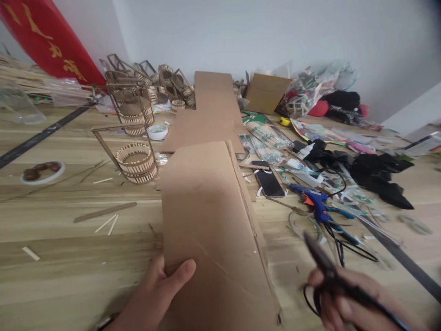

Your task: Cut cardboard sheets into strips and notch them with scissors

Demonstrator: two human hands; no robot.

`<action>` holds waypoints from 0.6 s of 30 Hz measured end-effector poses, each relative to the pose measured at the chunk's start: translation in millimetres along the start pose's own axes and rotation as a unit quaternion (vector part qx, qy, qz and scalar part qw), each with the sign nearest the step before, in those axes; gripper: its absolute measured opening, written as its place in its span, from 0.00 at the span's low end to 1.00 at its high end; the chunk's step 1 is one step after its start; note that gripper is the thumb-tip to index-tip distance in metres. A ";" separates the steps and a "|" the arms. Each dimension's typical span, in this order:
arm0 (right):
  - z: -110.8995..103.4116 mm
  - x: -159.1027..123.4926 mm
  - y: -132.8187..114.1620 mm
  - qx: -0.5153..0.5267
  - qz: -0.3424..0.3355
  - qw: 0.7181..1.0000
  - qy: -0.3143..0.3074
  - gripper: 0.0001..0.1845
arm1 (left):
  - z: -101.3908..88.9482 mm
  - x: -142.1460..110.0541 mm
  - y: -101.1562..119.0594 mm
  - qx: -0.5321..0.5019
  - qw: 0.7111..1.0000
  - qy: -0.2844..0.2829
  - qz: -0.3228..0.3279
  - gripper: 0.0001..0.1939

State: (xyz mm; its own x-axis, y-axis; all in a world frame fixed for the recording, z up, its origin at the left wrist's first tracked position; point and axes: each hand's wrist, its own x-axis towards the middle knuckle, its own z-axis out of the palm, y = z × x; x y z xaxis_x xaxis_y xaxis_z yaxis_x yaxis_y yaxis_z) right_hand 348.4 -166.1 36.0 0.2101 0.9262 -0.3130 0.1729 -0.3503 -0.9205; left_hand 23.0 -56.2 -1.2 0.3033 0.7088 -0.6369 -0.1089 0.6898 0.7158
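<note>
Pinched in your left hand (172, 280), creased brown cardboard (206, 207) lies at twelve, its right edge layered, ragged; your right hand (354, 294) holds blurred dark scissors (324, 264) at two. At ten, a white dish (37, 182) holds brown beads (31, 174); at eleven stands a slatted basket (139, 171).

The person's left hand (172, 282) is bare, with a short thumbnail. On the wrist below the left hand sits a dark, glossy band (108, 321) with a pale edge, partly cut off. The right hand (347, 294), also bare, is blurred.
</note>
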 end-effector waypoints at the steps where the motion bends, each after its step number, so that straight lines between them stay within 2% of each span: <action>1: -2.2 4.7 -4.2 0.020 0.006 0.999 0.038 0.24 | -0.4 0.8 -0.6 -0.001 1.000 -0.007 0.005 0.36; 4: 5.6 27.2 -17.0 0.067 0.000 0.995 0.074 0.27 | -0.5 2.0 -0.7 0.009 0.999 -0.029 0.012 0.37; 9: 42.9 59.4 -25.8 0.077 -0.109 0.989 0.068 0.25 | 0.3 -0.5 2.7 0.008 0.998 -0.058 -0.007 0.36; 14: 68.1 64.1 -29.5 0.116 -0.106 0.985 0.074 0.26 | -1.8 -0.1 1.5 -0.005 0.998 -0.057 -0.021 0.35; 18: 75.1 63.6 -34.3 0.113 -0.156 0.978 0.076 0.24 | -5.5 3.1 -2.0 -0.007 0.997 -0.067 -0.025 0.35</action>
State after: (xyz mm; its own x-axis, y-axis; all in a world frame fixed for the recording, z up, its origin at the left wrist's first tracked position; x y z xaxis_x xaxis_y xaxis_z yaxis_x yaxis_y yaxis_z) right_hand 283.6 -84.7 30.1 0.3243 0.9459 0.0142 0.0374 0.0022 -0.9993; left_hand 19.0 -54.6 -6.2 0.4319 0.6482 -0.6271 -0.1032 0.7263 0.6796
